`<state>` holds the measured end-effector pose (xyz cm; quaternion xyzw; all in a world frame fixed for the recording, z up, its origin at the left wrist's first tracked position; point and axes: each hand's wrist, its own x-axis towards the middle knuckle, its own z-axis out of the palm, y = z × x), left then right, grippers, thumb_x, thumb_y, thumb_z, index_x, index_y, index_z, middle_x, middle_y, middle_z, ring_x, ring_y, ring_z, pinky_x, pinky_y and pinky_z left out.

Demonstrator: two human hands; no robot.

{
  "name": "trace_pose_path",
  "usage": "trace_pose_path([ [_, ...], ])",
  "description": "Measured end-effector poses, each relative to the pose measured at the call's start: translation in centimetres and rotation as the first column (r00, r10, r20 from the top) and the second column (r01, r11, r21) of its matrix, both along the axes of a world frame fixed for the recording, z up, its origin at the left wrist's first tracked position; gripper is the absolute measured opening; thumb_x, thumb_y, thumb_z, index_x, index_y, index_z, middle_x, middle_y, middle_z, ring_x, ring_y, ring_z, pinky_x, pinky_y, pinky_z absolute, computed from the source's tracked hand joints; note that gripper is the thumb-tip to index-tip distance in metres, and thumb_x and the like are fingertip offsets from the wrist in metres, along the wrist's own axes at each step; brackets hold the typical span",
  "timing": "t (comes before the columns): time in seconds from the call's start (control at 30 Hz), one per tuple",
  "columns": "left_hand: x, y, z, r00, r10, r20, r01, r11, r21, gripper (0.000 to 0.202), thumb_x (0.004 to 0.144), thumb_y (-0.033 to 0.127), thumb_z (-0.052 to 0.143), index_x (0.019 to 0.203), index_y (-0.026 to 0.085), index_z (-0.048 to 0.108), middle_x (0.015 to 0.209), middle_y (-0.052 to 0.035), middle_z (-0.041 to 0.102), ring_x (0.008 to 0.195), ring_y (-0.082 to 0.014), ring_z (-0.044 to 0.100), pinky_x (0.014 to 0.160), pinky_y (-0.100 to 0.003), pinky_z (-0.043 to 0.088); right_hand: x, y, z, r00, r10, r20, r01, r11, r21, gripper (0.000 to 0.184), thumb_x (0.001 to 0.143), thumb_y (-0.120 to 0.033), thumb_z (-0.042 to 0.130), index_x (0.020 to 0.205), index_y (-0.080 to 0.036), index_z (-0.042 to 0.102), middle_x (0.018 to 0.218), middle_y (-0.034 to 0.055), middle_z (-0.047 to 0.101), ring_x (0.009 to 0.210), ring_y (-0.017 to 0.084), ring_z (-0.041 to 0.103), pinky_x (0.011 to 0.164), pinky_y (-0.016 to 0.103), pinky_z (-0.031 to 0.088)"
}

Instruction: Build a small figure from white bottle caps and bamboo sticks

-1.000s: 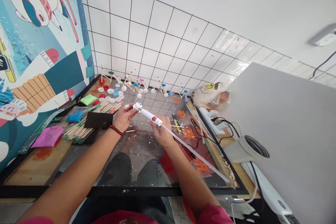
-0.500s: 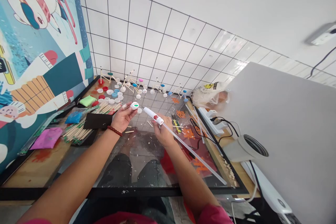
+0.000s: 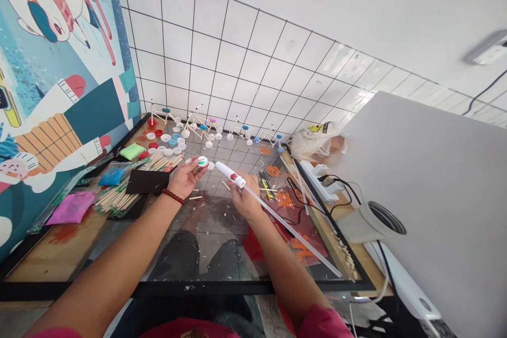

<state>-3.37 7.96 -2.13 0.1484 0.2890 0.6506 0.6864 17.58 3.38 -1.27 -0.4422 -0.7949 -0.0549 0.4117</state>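
My left hand (image 3: 187, 178), with a red bead bracelet on the wrist, pinches a white bottle cap (image 3: 203, 162) with a green mark between thumb and fingers. My right hand (image 3: 247, 198) is closed around a white pen-style hot glue gun (image 3: 229, 173). A long translucent glue stick (image 3: 291, 232) sticks out of its back end, over the right forearm. The gun's tip points at the cap and stays a little apart from it. Just behind the cap, another white cap (image 3: 211, 166) lies on the table.
Stick figures on caps (image 3: 203, 128) line the back edge. Loose caps (image 3: 165, 138), matchsticks (image 3: 119, 195), a black card (image 3: 146, 182) and clay packets (image 3: 71, 208) lie left. A yellow cutter (image 3: 266, 187), power strip (image 3: 319, 179) and grey cylinder (image 3: 372, 224) stand right.
My left hand has tilted the bottle cap, so its side shows more and its green mark looks narrower. The glue gun has shifted very slightly left.
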Motion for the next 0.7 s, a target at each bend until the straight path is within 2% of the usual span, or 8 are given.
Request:
trace_pose_path([
  [0.3, -0.12, -0.05, 0.05, 0.998, -0.055, 0.013, 0.055, 0.998, -0.026, 0.014, 0.083, 0.007, 0.063, 0.095, 0.012, 0.068, 0.088, -0.0078, 0.075, 0.077, -0.0182, 0.074, 0.066, -0.026, 0.062, -0.3, -0.39, 0.2, 0.997, 0.073, -0.02, -0.073, 0.997, 0.002, 0.029, 0.1, -0.039, 0.045, 0.113, -0.019, 0.06, 0.104, 0.0088, 0.072, 0.092, 0.023, 0.065, 0.082, 0.036, 0.041],
  [0.47, -0.02, -0.2, 0.15, 0.997, -0.081, 0.012, 0.08, 0.997, 0.004, 0.014, 0.083, 0.008, 0.062, 0.095, 0.013, 0.069, 0.09, -0.0082, 0.075, 0.08, -0.0202, 0.074, 0.073, -0.032, 0.062, -0.41, -0.44, 0.05, 0.997, 0.072, -0.001, -0.072, 0.997, -0.018, 0.029, 0.1, -0.04, 0.045, 0.113, -0.019, 0.06, 0.102, 0.009, 0.072, 0.091, 0.023, 0.065, 0.081, 0.037, 0.042],
  [0.7, 0.01, -0.08, -0.43, 0.993, -0.11, -0.035, 0.111, 0.993, 0.033, 0.016, 0.08, 0.011, 0.068, 0.095, 0.013, 0.07, 0.091, -0.0087, 0.075, 0.078, -0.0205, 0.074, 0.082, -0.038, 0.061, -0.43, -0.4, -0.05, 0.998, 0.064, 0.0, -0.064, 0.998, -0.012, 0.029, 0.099, -0.039, 0.045, 0.113, -0.019, 0.061, 0.102, 0.0093, 0.071, 0.09, 0.024, 0.065, 0.081, 0.037, 0.043],
])
